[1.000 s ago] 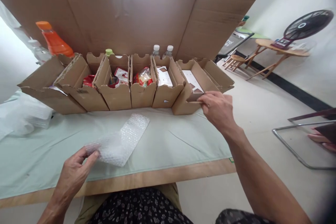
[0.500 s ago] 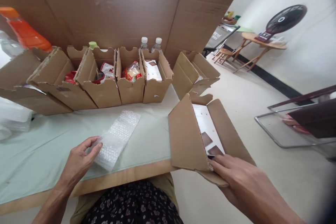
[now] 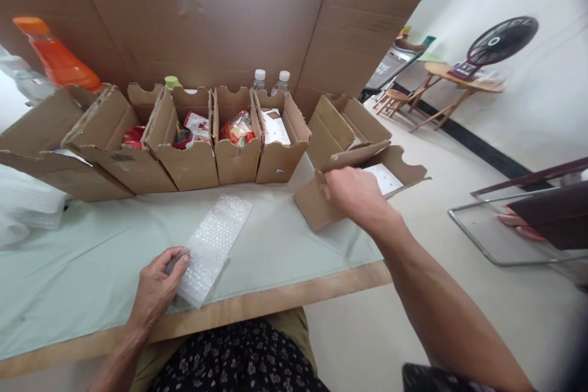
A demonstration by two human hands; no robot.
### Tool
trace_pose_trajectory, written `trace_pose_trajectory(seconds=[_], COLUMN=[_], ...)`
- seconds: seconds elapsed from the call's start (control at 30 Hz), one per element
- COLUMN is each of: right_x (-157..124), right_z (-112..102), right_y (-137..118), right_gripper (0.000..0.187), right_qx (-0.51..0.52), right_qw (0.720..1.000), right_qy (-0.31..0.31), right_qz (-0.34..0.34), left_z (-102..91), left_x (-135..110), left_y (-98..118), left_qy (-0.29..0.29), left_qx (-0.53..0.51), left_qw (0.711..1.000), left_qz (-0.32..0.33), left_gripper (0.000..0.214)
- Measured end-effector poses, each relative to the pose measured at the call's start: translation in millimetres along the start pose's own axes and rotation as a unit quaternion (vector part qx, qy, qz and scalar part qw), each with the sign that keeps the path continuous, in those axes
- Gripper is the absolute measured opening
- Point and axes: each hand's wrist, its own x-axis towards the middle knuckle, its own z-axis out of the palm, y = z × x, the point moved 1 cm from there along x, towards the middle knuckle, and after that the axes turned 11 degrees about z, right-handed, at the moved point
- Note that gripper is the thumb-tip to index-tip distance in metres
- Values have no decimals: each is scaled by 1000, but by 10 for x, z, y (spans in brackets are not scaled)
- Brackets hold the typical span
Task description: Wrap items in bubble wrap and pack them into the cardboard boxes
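A flat bubble wrap pouch (image 3: 215, 245) lies near the table's front edge, and my left hand (image 3: 160, 282) pinches its left side between thumb and fingers. At the right end of the table, my right hand (image 3: 351, 193) is closed over the near wall of an open cardboard box (image 3: 316, 208). White printed packs or sheets (image 3: 386, 179) show inside that box; the rest of its contents is hidden by my hand and the walls. The box stands beside another open cardboard box (image 3: 328, 128) behind it.
Several cardboard bins (image 3: 193, 165) holding packets line the back of the pale green tablecloth (image 3: 114, 245). Behind them stand a tall cardboard panel (image 3: 248, 18), clear bottles and an orange bottle (image 3: 64, 61). Clear plastic packs (image 3: 32, 208) lie left. A fan (image 3: 500, 46) is far right.
My right hand has pushed the box with the white packs away from me, toward the back boxes, and now grips its near wall. My left hand stays on the bubble wrap pouch.
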Motion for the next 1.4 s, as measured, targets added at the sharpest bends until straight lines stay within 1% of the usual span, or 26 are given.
trace_pose_trajectory(seconds=[0.07, 0.1, 0.13, 0.17, 0.2, 0.27, 0.3, 0.33, 0.4, 0.47, 0.53, 0.6, 0.67, 0.77, 0.83, 0.87, 0.93, 0.97, 1.0, 1.07, 1.1, 1.13, 1.17, 1.27, 1.3, 1.4], right_x=[259, 324, 335, 288, 184, -168, -386, -608, -987, -1193, -1200, -1076, -939, -927, -1068, -1165, -1367, -1456, -1530, -1623, -1645, -1653, -1651, -1624, -1621, -1671], right_z=[-91, -151, -219, -288, -349, -404, -376, -305, -35, 344, 717, 976, 1080, 1024, 960, 944, 956, 982, 1015, 1091, 1123, 1149, 1166, 1180, 1180, 1174], right_y=[-105, -139, -159, -164, -154, -108, -84, -65, -49, -28, 13, 57, 76, -4, -160, -272, -544, -691, -833, -1075, -1164, -1232, -1281, -1331, -1323, -1238], right_gripper=[9, 8, 10, 13, 18, 24, 24, 22, 17, 17, 24, 34, 44, 45, 45, 51, 74, 83, 85, 72, 64, 59, 57, 59, 60, 59], right_qx=[25, 58, 115, 195, 286, 450, 502, 529, 539, 522, 503, 498, 501, 510, 545, 570, 615, 632, 647, 673, 678, 674, 660, 582, 561, 535], right_qw=[1000, 998, 993, 978, 951, 872, 840, 823, 831, 850, 856, 852, 853, 857, 837, 817, 766, 742, 722, 695, 692, 698, 715, 791, 809, 838], right_qy=[9, 19, 40, 72, 111, 184, 200, 199, 133, 71, 53, 62, 65, 27, -39, -85, -174, -209, -234, -252, -249, -242, -231, -187, -172, -105], right_qz=[13, 14, 6, -7, -24, -48, -50, -48, -42, 18, 107, 149, 132, 70, 13, -21, -75, -83, -77, -35, -12, 2, 5, -8, -9, -10], left_z=[9, 12, 15, 18, 22, 31, 36, 40, 46, 48, 48, 49, 56, 90, 144, 182, 273, 317, 354, 396, 399, 392, 380, 336, 323, 302], left_x=[-25, -36, -44, -51, -55, -59, -59, -58, -59, -65, -77, -91, -104, -136, -178, -210, -299, -354, -411, -513, -551, -577, -592, -589, -582, -566], left_y=[11, 13, 13, 11, 8, 6, 6, 9, 19, 35, 64, 116, 200, 377, 498, 548, 613, 627, 627, 595, 568, 538, 508, 442, 430, 402], left_qy=[7, 9, 11, 11, 12, 16, 20, 26, 37, 47, 54, 64, 80, 104, 98, 85, 35, 6, -22, -55, -57, -52, -45, -32, -30, -28], left_qx=[-2, -4, -5, -6, -7, -8, -10, -13, -27, -51, -78, -101, -125, -167, -194, -207, -234, -244, -247, -226, -200, -168, -132, -39, -16, 38], left_qw=[1000, 1000, 1000, 1000, 1000, 1000, 1000, 999, 999, 997, 995, 992, 988, 980, 976, 975, 972, 970, 969, 973, 978, 984, 990, 997, 997, 994], left_qz=[-6, -9, -11, -13, -16, -19, -20, -21, -27, -36, -43, -42, -34, -13, 1, 7, 10, 7, 5, 6, 11, 17, 25, 54, 65, 96], left_gripper=[47, 48, 48, 48, 48, 48, 47, 47, 45, 44, 43, 42, 40, 35, 32, 31, 30, 30, 30, 28, 27, 26, 27, 38, 42, 47])
